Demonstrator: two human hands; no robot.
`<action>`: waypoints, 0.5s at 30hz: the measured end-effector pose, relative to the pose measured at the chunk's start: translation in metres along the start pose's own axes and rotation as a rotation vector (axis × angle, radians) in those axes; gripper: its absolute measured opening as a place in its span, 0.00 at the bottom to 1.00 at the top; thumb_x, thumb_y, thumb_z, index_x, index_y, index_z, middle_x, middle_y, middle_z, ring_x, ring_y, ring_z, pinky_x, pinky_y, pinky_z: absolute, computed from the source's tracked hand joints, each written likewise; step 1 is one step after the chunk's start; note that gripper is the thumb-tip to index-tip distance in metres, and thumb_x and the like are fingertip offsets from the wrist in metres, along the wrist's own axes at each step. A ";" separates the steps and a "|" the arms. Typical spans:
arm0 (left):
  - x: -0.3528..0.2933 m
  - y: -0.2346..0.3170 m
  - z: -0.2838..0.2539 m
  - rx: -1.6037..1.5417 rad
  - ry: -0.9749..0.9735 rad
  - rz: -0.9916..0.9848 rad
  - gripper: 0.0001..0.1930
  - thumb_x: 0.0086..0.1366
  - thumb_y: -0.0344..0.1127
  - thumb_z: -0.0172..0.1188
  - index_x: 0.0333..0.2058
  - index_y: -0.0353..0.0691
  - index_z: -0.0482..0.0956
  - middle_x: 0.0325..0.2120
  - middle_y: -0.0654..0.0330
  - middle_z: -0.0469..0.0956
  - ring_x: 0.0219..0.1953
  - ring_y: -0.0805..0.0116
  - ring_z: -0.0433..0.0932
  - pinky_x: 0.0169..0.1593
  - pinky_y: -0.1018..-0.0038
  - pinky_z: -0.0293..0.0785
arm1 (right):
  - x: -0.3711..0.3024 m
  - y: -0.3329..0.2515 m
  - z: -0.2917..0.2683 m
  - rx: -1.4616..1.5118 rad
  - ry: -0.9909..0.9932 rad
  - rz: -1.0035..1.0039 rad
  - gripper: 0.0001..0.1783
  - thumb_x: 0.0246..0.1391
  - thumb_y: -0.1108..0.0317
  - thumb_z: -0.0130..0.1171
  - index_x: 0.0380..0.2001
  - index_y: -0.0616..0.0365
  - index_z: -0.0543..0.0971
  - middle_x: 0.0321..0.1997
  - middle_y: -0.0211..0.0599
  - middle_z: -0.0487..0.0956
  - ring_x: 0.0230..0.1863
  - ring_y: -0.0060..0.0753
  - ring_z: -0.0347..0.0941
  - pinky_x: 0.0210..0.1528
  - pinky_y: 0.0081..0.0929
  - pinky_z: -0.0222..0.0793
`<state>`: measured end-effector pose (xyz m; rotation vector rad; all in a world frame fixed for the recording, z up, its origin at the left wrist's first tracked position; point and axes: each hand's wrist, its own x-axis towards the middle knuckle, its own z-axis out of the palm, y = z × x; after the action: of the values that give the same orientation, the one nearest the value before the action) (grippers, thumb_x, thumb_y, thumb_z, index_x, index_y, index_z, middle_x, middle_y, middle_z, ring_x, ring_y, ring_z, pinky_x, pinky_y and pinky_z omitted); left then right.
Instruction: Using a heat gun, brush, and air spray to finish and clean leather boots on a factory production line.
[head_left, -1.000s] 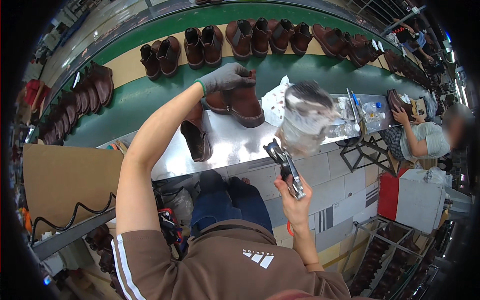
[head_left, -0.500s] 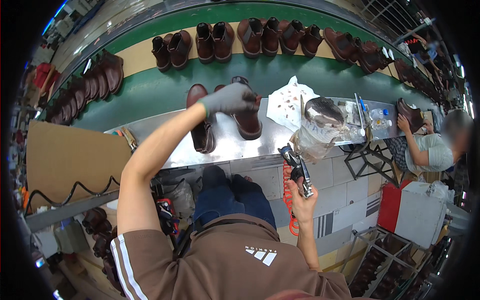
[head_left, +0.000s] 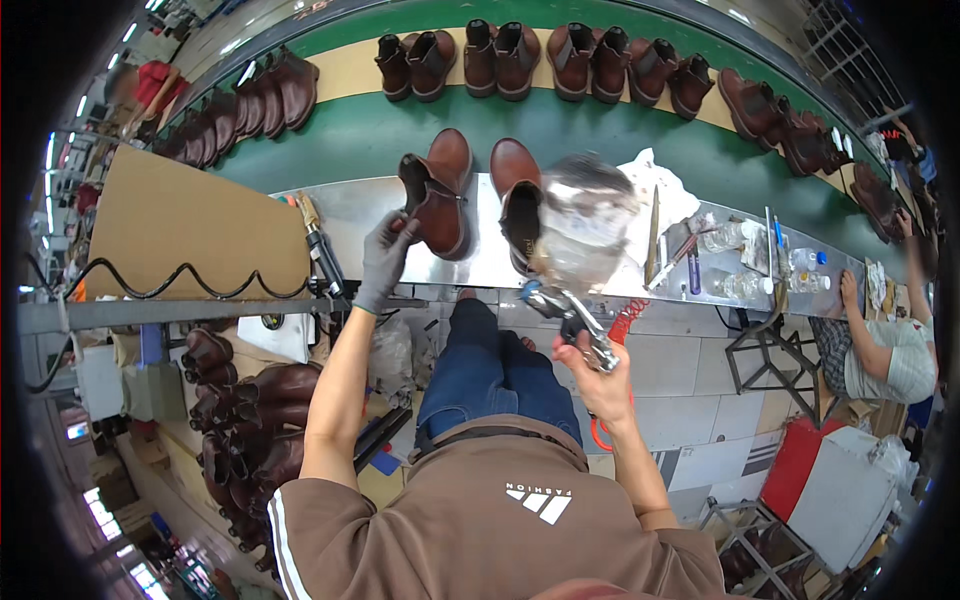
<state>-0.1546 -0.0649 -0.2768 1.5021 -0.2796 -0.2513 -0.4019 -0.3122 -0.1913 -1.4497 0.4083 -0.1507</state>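
Note:
My left hand (head_left: pixel 386 258), in a grey glove, has its fingers closed at the back edge of a reddish-brown ankle boot (head_left: pixel 440 215). That boot tilts on the metal bench, its opening toward the left. To its right stands a matching boot (head_left: pixel 518 180), toe pointing away, opening toward me. My right hand (head_left: pixel 597 375), bare, grips a silver hand-held air tool (head_left: pixel 590 335) with a blue and black front, on a red coiled hose (head_left: pixel 627 318). A blurred, dark-topped mass in clear plastic (head_left: pixel 590 225) sits at the tool's front end, beside the right boot; its attachment cannot be made out.
More brown boots (head_left: pixel 495 60) line the far green bench. To the right lie white paper (head_left: pixel 660 190), brushes (head_left: pixel 695 265) and clear bottles (head_left: pixel 745 285). Cardboard (head_left: pixel 195 225) and a black coiled hose (head_left: pixel 180 275) are at left. A co-worker (head_left: pixel 885 355) sits at far right.
My left hand has drawn back toward me and left, with the left boot now turned and tilted. The air tool and the plastic-covered mass have come closer to the right boot.

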 end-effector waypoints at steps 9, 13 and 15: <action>0.010 0.021 -0.034 -0.200 0.051 -0.078 0.06 0.66 0.34 0.53 0.35 0.38 0.72 0.31 0.64 0.75 0.34 0.74 0.77 0.39 0.74 0.79 | 0.025 -0.006 0.047 -0.084 -0.029 -0.074 0.13 0.49 0.70 0.65 0.22 0.64 0.70 0.18 0.23 0.63 0.21 0.15 0.55 0.22 0.20 0.55; 0.015 0.025 -0.033 -0.229 0.001 -0.100 0.06 0.66 0.32 0.52 0.37 0.37 0.72 0.33 0.62 0.75 0.36 0.71 0.78 0.40 0.71 0.80 | 0.040 -0.004 0.060 -0.011 -0.120 -0.068 0.10 0.50 0.70 0.64 0.32 0.65 0.77 0.18 0.23 0.64 0.22 0.15 0.54 0.21 0.20 0.53; 0.017 0.020 -0.036 -0.223 0.021 -0.110 0.06 0.66 0.33 0.52 0.37 0.37 0.72 0.33 0.62 0.75 0.36 0.71 0.78 0.40 0.71 0.80 | 0.054 -0.016 0.071 -0.055 -0.127 0.018 0.09 0.49 0.70 0.64 0.27 0.64 0.75 0.18 0.23 0.64 0.22 0.14 0.54 0.21 0.18 0.53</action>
<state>-0.1262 -0.0358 -0.2577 1.3002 -0.1472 -0.3428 -0.3246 -0.2662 -0.1807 -1.5006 0.3235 -0.0327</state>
